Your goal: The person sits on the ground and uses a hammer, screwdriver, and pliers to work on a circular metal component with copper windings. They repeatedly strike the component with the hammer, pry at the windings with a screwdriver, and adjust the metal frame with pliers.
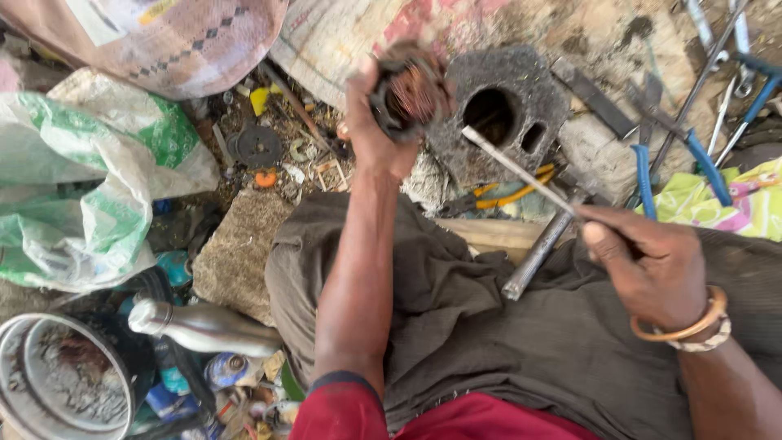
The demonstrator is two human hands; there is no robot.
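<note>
- Two hands work above the lap: the left hand (pixel 371 122) has its fingers wrapped round a dark round motor stator with copper windings (pixel 411 90), raised over a grey perforated metal block (pixel 501 114).
- Right hand (pixel 648 265) pinches a thin steel rod (pixel 517 169), tip near the stator.
- Steady the stator firmly; aim the rod squarely, I judge.

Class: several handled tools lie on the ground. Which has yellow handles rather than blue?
The yellow-handled pliers below the dark perforated metal block; the blue-handled tools lie further right.
</note>
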